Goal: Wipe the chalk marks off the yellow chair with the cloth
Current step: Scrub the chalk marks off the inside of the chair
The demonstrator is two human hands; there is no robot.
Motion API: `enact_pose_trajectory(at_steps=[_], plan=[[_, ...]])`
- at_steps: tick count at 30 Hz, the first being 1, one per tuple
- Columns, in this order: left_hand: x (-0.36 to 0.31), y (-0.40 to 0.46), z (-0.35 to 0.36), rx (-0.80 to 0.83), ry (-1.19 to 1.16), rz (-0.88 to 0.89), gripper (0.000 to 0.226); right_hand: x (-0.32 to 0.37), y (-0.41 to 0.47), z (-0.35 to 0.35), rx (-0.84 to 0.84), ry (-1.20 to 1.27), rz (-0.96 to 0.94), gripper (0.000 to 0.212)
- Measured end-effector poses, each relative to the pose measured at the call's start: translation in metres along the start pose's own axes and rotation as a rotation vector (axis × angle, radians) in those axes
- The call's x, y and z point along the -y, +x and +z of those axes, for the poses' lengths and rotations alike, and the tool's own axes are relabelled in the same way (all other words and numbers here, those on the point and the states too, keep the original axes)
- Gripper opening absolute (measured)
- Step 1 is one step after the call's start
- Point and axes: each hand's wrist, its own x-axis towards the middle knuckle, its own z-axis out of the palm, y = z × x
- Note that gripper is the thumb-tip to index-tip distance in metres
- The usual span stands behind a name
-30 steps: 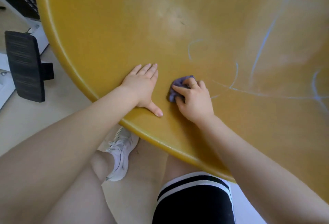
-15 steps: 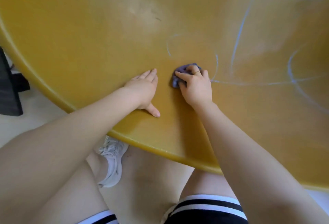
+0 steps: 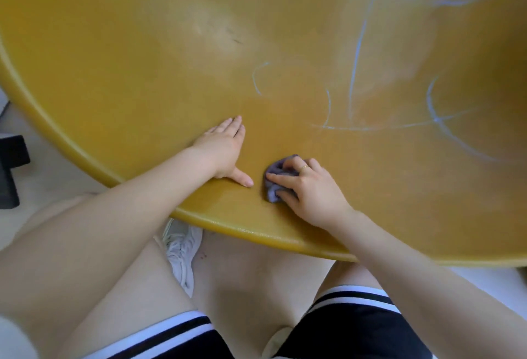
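An indoor room, perhaps an office or a home, is suggested, though which cannot be told. A pale smooth floor (image 3: 51,184) is seen below the rim of the yellow chair (image 3: 142,73), and a black furniture part (image 3: 10,170) stands left of that rim.
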Motion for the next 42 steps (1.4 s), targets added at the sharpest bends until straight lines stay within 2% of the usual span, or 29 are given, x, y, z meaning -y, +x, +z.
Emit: enact_pose_trajectory(at_steps=[2, 6, 9, 13, 16, 18, 21, 27, 30, 33, 38, 40, 42], plan=[[0.000, 0.001, 0.000, -0.005, -0.003, 0.010, 0.123, -0.022, 0.020, -0.002, -0.044, -0.087, 0.105, 0.032], [0.005, 0.002, 0.004, -0.013, -0.043, 0.019, 0.120, -0.055, 0.058, -0.006, -0.087, -0.151, 0.445, 0.031], [0.006, 0.001, 0.008, -0.037, -0.057, 0.035, 0.120, -0.047, 0.065, -0.004, -0.117, -0.116, 0.537, 0.029], [0.006, 0.004, 0.008, -0.056, -0.046, 0.043, 0.121, -0.002, 0.027, 0.006, -0.145, -0.055, 0.308, 0.031], [0.006, 0.003, 0.007, -0.048, -0.043, 0.049, 0.122, 0.029, -0.008, 0.010, -0.060, 0.051, 0.153, 0.039], [0.005, 0.003, 0.005, -0.037, -0.038, 0.044, 0.122, 0.030, -0.016, 0.007, -0.024, 0.099, 0.099, 0.039], [0.002, 0.003, 0.001, -0.033, -0.031, 0.039, 0.123, 0.009, -0.001, 0.007, -0.056, 0.033, 0.090, 0.037], [0.004, 0.002, 0.010, -0.060, -0.055, 0.059, 0.115, -0.057, 0.057, -0.004, -0.114, -0.121, 0.548, 0.032], [-0.006, -0.002, 0.012, -0.046, -0.065, 0.092, 0.118, -0.053, 0.067, -0.005, -0.156, -0.125, 0.688, 0.030], [-0.008, -0.003, 0.011, -0.005, -0.070, 0.126, 0.123, -0.027, 0.052, 0.000, -0.124, -0.098, 0.590, 0.029], [-0.008, -0.002, 0.008, 0.019, -0.032, 0.133, 0.126, 0.017, -0.012, 0.005, -0.135, 0.023, 0.169, 0.038], [-0.012, -0.003, 0.007, 0.018, -0.039, 0.127, 0.126, 0.020, -0.022, 0.006, -0.102, 0.057, 0.155, 0.034], [-0.013, -0.003, 0.007, 0.011, -0.039, 0.128, 0.125, 0.014, -0.011, 0.003, -0.097, 0.064, 0.220, 0.026]])
